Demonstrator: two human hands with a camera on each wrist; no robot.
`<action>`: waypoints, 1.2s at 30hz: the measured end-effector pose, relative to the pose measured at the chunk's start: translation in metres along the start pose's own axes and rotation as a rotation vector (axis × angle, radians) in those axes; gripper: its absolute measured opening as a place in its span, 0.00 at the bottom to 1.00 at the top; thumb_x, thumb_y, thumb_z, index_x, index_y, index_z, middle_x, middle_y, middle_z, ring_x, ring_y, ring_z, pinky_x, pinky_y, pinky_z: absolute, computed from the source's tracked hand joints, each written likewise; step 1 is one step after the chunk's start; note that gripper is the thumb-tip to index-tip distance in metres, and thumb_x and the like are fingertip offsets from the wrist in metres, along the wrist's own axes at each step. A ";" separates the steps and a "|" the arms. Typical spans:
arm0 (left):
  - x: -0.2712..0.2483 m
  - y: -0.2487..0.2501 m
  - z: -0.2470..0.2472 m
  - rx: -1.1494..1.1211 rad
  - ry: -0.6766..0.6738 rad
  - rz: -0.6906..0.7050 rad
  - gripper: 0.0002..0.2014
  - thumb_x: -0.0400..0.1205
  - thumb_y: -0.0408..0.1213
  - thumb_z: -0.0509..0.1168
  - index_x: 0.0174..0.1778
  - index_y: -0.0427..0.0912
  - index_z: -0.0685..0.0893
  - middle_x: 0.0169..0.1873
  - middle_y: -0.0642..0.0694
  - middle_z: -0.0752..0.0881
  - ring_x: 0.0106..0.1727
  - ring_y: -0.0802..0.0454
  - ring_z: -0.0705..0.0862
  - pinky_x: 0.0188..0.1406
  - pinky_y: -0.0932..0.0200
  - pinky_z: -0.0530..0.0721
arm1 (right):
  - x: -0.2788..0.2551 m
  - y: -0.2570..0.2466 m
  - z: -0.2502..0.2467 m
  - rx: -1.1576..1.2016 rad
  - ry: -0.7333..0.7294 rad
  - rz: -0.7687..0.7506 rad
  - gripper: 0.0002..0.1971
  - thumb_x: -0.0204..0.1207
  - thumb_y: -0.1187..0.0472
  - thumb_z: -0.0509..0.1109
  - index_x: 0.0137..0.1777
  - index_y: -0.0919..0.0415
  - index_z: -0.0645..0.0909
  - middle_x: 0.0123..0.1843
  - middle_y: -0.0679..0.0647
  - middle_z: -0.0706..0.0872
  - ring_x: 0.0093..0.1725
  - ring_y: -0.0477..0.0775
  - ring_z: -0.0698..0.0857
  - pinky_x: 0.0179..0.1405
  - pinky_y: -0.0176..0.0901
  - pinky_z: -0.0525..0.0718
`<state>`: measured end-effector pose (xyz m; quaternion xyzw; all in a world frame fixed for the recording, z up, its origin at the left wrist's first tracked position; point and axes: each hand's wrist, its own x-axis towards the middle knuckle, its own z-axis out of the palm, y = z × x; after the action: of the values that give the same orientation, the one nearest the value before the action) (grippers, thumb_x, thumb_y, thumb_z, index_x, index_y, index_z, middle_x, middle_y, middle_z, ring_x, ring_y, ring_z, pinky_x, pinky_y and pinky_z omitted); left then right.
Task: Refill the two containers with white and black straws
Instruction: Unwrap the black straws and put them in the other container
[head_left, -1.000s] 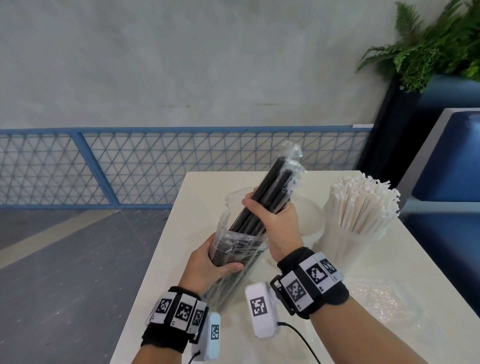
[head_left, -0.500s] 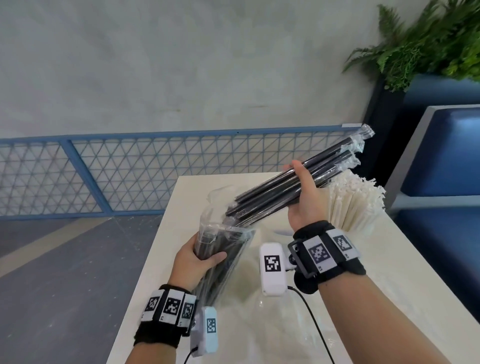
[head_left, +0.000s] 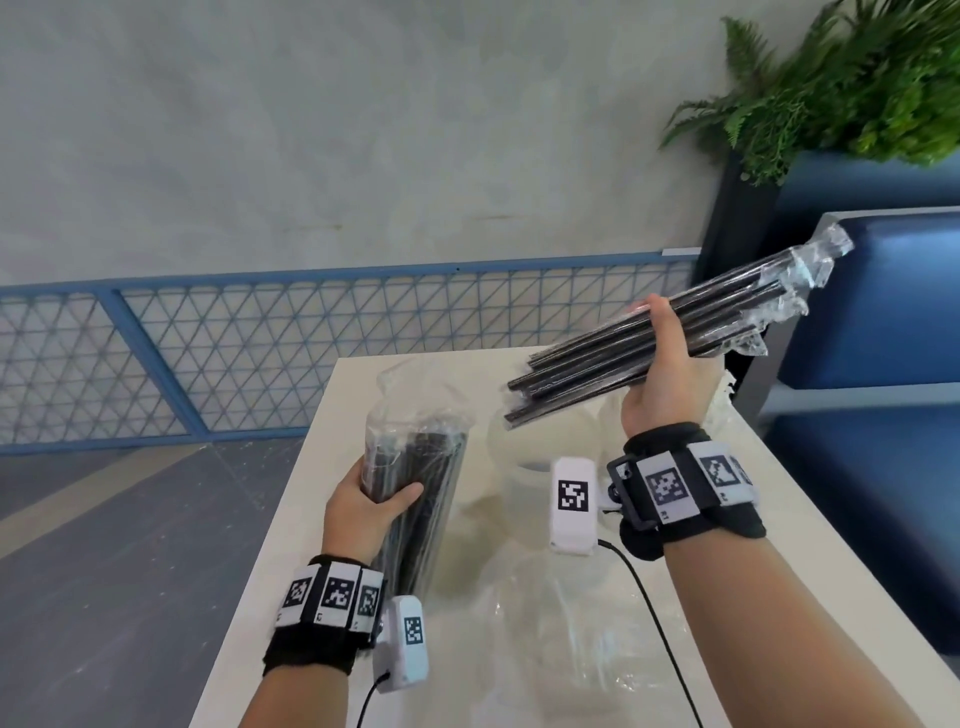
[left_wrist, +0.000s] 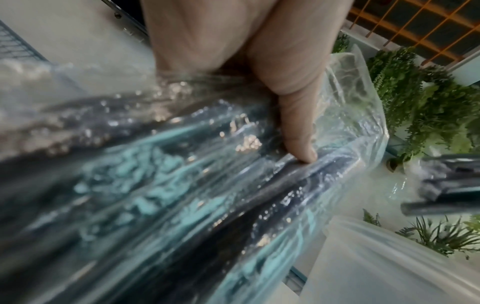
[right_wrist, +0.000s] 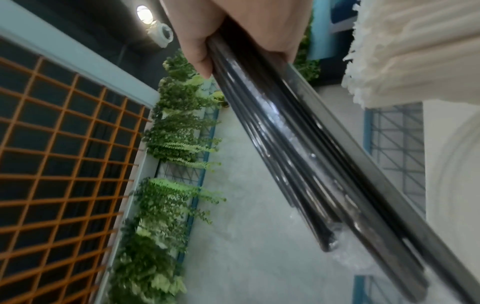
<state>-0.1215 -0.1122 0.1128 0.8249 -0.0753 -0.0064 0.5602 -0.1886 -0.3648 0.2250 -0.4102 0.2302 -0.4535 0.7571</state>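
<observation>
My left hand (head_left: 375, 500) grips a clear plastic bag of black straws (head_left: 415, 462), held upright over the table's left side; the thumb (left_wrist: 298, 127) presses into the bag (left_wrist: 182, 185). My right hand (head_left: 662, 358) is raised above the table and grips a bundle of black straws (head_left: 613, 358), tilted up to the right, their clear wrapper ends sticking out. In the right wrist view the same straws (right_wrist: 298, 144) run from the right hand (right_wrist: 233, 30). Below the bundle stands an empty translucent container (head_left: 540, 441). The white straws (right_wrist: 415, 51) fill the other container, mostly hidden behind my right hand.
A crumpled clear plastic bag (head_left: 550, 629) lies on the cream table (head_left: 779, 545) near me. A blue seat (head_left: 883, 312) and a planter with ferns (head_left: 841, 88) stand to the right. A blue mesh railing (head_left: 260, 353) runs behind the table.
My right hand has drawn the bundle of black straws out of the bag and swung it up and to the right. The left hand has lowered the bag a little to the left.
</observation>
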 end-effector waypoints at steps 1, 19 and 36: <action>-0.001 0.001 0.001 -0.005 0.003 0.001 0.17 0.68 0.34 0.77 0.51 0.44 0.82 0.38 0.47 0.85 0.43 0.49 0.83 0.47 0.61 0.76 | 0.000 0.000 0.000 -0.013 0.038 -0.039 0.29 0.65 0.51 0.78 0.64 0.65 0.78 0.57 0.55 0.88 0.53 0.51 0.89 0.54 0.46 0.87; -0.015 -0.003 0.012 -0.113 -0.030 0.001 0.18 0.65 0.30 0.79 0.45 0.46 0.81 0.37 0.55 0.86 0.33 0.74 0.83 0.32 0.79 0.80 | -0.016 0.065 -0.008 -0.409 -0.337 -0.187 0.18 0.69 0.69 0.76 0.56 0.58 0.77 0.51 0.52 0.86 0.56 0.51 0.86 0.63 0.47 0.83; -0.024 -0.024 -0.007 -0.279 -0.142 0.017 0.39 0.57 0.26 0.82 0.62 0.48 0.74 0.53 0.55 0.85 0.51 0.71 0.84 0.47 0.75 0.81 | -0.090 0.078 0.015 -0.923 -0.917 -0.062 0.22 0.78 0.60 0.66 0.71 0.59 0.67 0.66 0.59 0.80 0.60 0.59 0.83 0.61 0.54 0.82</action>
<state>-0.1414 -0.0940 0.0913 0.7357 -0.1203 -0.0705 0.6628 -0.1822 -0.2600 0.1668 -0.8516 0.0430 -0.1088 0.5110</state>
